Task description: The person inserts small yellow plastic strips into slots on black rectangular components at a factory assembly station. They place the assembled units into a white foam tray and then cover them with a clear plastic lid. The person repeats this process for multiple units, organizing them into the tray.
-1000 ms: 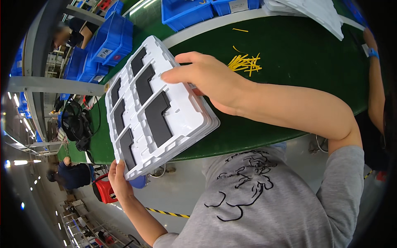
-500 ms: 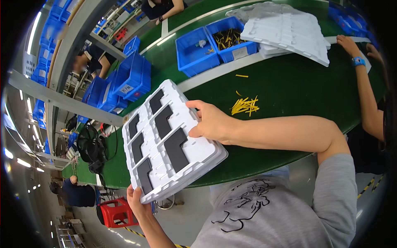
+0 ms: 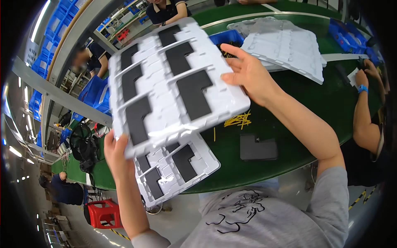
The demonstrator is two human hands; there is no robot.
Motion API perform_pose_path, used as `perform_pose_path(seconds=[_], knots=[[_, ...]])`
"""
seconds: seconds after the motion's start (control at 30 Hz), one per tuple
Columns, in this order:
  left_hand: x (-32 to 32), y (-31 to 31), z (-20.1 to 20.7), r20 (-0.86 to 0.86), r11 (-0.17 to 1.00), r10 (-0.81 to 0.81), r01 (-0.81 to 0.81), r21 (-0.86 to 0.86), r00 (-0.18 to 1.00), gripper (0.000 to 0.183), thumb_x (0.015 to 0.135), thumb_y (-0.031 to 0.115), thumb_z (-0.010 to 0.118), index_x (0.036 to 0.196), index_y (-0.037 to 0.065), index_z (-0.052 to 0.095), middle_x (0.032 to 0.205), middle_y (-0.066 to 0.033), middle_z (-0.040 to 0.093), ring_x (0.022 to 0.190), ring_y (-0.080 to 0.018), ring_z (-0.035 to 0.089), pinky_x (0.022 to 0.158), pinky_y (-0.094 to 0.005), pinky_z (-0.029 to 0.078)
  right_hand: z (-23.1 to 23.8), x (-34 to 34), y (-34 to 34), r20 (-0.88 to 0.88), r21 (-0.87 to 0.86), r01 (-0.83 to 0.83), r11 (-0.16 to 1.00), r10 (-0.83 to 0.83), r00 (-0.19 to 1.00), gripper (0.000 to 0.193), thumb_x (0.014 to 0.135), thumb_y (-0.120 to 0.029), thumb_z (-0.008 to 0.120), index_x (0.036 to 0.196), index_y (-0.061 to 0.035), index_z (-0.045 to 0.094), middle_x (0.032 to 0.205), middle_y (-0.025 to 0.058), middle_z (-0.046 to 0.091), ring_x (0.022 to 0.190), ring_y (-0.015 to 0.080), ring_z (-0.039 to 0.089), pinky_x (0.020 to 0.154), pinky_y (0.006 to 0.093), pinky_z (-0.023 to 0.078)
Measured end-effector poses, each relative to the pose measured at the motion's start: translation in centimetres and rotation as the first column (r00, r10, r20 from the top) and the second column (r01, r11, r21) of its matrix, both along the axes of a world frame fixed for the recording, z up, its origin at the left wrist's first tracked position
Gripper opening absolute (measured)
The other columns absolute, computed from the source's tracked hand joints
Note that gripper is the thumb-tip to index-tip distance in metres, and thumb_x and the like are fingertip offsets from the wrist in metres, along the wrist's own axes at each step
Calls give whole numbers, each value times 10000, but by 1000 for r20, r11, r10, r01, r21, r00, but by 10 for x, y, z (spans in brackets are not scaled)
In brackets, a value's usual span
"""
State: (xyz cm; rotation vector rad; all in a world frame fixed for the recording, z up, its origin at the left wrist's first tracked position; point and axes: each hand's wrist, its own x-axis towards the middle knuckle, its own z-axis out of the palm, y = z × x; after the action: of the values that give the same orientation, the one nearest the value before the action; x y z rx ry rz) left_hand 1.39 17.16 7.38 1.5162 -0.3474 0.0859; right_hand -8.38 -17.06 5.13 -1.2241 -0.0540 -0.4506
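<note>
Both my hands hold a white plastic tray up above the table, tilted. Several flat black L-shaped pieces sit in its pockets. My left hand is closed on the near left corner, and my right hand pinches the right edge between thumb and fingers. Below lies a second white tray, partly covered from sight, with similar black pieces in it. Another black L-shaped piece rests on the green table to the right of that tray.
Thin yellow strips lie on the table beyond the loose black piece. At the back stand stacked white trays and a blue bin, partly hidden. A co-worker's hand works at the far right. Black cables and straps lie at the left.
The tray in my hands has risen off, uncovering a second filled tray beneath it. My right hand has moved up and right. A loose black piece now shows on the table.
</note>
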Motion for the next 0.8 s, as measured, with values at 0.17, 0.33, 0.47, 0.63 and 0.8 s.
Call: perform_pose_path(seconds=[0.17, 0.33, 0.47, 0.63, 0.8], knots=[[113, -61, -35, -147, 987, -164, 162, -20, 975, 372, 771, 29, 705, 1093, -41, 530, 942, -101, 642, 803, -151, 616, 730, -287, 497, -31, 42, -49, -40, -16, 105, 994, -106, 994, 721, 805, 34, 637, 1446, -29, 313, 1307, 214, 488, 1126, 240, 540, 972, 348, 450], [148, -113, -75, -262, 967, -250, 225, -123, 932, 340, 778, 33, 712, 1059, -19, 527, 950, -113, 634, 811, -189, 633, 744, -327, 525, -43, 57, -73, -94, -177, 322, 930, -342, 935, 671, 807, -8, 625, 1422, -1, 357, 1234, 180, 547, 1096, 218, 534, 933, 324, 431], [158, -153, -79, -290, 958, -272, 230, -170, 918, 357, 776, 27, 706, 1075, -24, 519, 971, -125, 627, 843, -199, 631, 765, -337, 521, -49, 71, -110, -121, -343, 343, 875, -403, 907, 645, 841, -84, 607, 1425, 8, 349, 1277, 189, 531, 1129, 237, 521, 966, 318, 402], [170, -162, -82, -291, 961, -245, 190, -203, 925, 406, 785, 46, 698, 1135, -35, 508, 1018, -142, 618, 904, -222, 629, 780, -343, 517, -45, 92, -112, -180, -683, 249, 686, -489, 854, 572, 912, -98, 522, 1444, -17, 328, 1414, 233, 429, 1302, 289, 423, 1063, 329, 331], [161, -139, -73, 96, 930, -92, 51, 363, 991, 476, 931, 309, 589, 1266, -11, 478, 1130, -145, 591, 1009, -203, 560, 846, -342, 468, -35, 82, -125, -129, -948, 71, 310, -580, 804, 488, 944, -241, 502, 1339, 38, 448, 1370, 241, 474, 1266, 349, 468, 1049, 377, 361]])
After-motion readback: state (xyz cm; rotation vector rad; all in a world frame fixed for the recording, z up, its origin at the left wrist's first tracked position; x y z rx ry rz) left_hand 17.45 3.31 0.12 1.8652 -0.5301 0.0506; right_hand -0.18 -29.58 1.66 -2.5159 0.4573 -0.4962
